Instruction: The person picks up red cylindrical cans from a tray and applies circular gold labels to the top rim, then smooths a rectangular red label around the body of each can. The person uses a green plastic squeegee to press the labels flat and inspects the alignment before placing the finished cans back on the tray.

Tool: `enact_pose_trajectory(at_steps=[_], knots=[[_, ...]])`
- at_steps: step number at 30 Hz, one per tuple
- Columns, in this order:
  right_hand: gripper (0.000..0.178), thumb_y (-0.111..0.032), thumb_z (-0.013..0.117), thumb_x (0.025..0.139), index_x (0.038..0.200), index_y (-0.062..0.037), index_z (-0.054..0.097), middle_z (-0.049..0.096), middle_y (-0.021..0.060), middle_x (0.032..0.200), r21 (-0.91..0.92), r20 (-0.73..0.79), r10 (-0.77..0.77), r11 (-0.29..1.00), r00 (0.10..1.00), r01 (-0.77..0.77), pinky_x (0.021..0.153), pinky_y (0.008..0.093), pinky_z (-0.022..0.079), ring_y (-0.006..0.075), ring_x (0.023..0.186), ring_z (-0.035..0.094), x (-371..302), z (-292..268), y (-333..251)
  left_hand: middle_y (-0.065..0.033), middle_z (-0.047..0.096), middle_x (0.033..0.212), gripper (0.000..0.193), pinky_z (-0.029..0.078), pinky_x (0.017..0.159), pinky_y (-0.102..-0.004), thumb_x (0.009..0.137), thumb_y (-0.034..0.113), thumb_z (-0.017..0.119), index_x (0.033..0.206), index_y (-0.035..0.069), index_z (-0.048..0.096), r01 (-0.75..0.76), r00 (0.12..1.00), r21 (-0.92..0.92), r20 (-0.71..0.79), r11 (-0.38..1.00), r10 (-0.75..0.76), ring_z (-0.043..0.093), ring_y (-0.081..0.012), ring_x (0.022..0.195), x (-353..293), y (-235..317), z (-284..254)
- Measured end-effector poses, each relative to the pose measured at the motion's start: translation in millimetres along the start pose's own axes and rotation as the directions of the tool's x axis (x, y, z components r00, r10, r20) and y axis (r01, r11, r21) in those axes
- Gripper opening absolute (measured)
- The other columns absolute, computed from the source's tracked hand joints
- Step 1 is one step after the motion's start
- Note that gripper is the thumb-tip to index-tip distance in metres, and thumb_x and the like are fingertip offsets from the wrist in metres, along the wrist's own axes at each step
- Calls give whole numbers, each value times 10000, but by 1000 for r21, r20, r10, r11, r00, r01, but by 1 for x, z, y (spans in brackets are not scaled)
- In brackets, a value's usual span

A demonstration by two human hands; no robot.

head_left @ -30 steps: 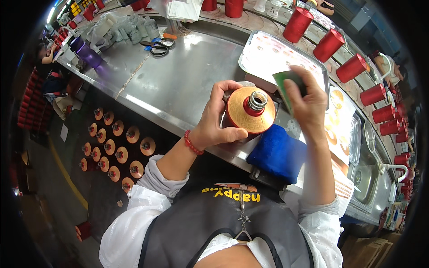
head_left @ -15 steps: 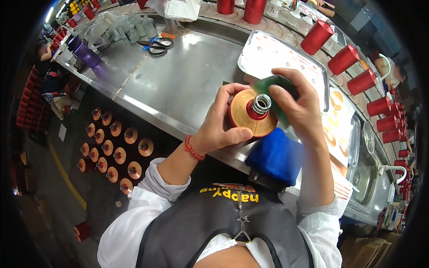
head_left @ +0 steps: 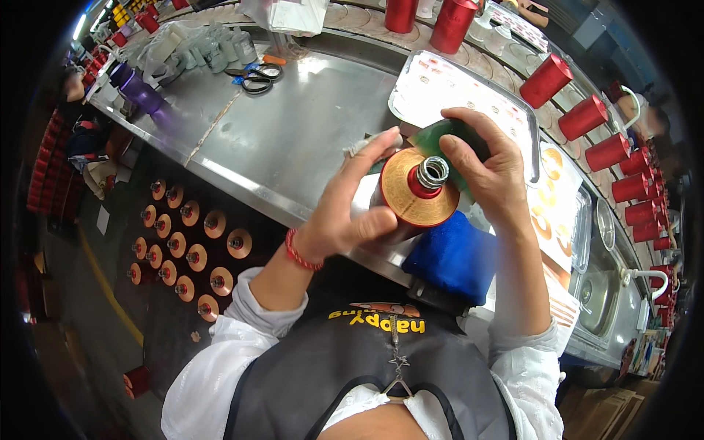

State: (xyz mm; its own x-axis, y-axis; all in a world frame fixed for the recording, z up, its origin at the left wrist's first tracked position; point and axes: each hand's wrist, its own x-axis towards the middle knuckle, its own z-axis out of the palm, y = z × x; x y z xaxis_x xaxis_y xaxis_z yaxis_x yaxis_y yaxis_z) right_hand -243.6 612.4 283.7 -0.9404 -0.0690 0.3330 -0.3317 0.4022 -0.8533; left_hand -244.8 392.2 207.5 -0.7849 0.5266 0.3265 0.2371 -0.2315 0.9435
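Btwn the L hand (head_left: 341,213) and the R hand (head_left: 490,165), can see the red bottle (head_left: 407,194) w/ gold shoulder and shiny threaded neck, neck turned up toward the cam. At the L hand, notice fingers spread and loosened, curved round the L side of the bottle, w/ a gap btwn index finger and gold shoulder; cannot tell any real touch of the thumb, b/c of overlap and blur. On the L wrist, just behind the hand, can see a red bead bracelet (head_left: 295,253). In the R hand, notice a pinch btwn thumb and fingers on the green sheet (head_left: 433,138), bent and placed right beside the bottle; cannot tell the exact contact there.

Below the R hand, toward the body, find a blue cloth (head_left: 451,253). Beyond the R hand, find a white tray (head_left: 534,128) and, farther, red bottles (head_left: 546,81) in a row along a curved line (head_left: 352,16). To the R of the R hand, find paper w/ gold circles (head_left: 548,196), then a sink (head_left: 598,304). Beyond the L hand, find a steel bench (head_left: 293,125) w/ scissors (head_left: 258,79) and, farther L, a purple bottle (head_left: 138,88). Lower L of the L hand, well apart, can see several rows of gold-shouldered bottles (head_left: 238,243).
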Motion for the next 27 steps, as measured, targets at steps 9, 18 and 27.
enact_pose_trajectory(at_steps=[9, 18, 27], knots=[[293, -110, 720, 877, 1150, -10, 680, 711, 84, 942, -31, 51, -60, 998, 997, 61, 825, 282, 527, 140, 900, 655, 10, 3, -4, -148, 551, 1291, 814, 475, 1022, -339, 807, 343, 793, 1404, -11, 368, -91, 985, -144, -157, 985, 68, 576, -204, 1188, 2, -3, 29], [303, -113, 721, 903, 1186, -15, 680, 685, 44, 1050, -30, 66, 58, 998, 996, -56, 902, 266, 483, 116, 989, 616, 19, -8, 3, -146, 532, 1335, 873, 447, 1059, -348, 809, 379, 784, 1441, -32, 343, 7, 998, -253, -64, 967, -24, 544, -206, 1246, 5, -1, 24], [291, -127, 721, 899, 1172, -28, 697, 708, 44, 1021, 116, 112, 34, 992, 993, -47, 878, 272, 517, 124, 958, 649, 13, -3, 1, -143, 486, 1438, 1046, 401, 1110, -368, 801, 521, 799, 1527, -38, 297, 161, 981, -237, 142, 958, -129, 495, -218, 1327, 11, -4, 0]])
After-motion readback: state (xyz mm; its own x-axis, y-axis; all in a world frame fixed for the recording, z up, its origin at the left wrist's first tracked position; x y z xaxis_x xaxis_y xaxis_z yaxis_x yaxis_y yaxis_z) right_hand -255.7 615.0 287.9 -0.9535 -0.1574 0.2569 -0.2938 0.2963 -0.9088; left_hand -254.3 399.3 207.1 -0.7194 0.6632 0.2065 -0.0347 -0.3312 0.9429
